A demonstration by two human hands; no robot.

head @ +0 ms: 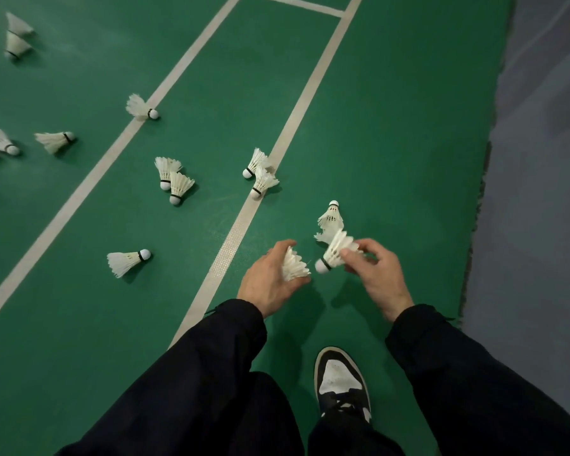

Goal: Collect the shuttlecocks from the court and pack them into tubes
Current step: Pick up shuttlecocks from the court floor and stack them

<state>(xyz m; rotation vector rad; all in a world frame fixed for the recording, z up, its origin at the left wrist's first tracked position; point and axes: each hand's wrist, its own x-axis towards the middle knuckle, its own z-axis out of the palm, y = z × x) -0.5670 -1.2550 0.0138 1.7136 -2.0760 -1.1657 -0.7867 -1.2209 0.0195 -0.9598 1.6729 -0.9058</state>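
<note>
**Both hands hold shuttlecocks over the green court**

The left hand point(270, 281) is curled round a shuttlecock point(295, 266), feathers fanning out toward the right between thumb and fingers. The right hand point(377, 271) pinches a second shuttlecock point(334, 253) by its feather skirt, cork tip pointing down and left toward the other hand. Just beyond it, a third shuttlecock point(331, 217) shows with its cork pointing away (whether it lies on the floor or touches the held one cannot be told).

More shuttlecocks lie scattered on the court floor point(392, 143): one alone point(127, 260) to the left of the hands, a touching pair point(173, 179) between the two white lines, another pair point(260, 174) at the nearer white line point(241, 222), and several farther off to the left. Dark sleeves cover both arms, and a black-and-white shoe point(341, 383) stands on the floor below the right hand. A grey floor point(540, 159) borders the green mat on the right.
</note>
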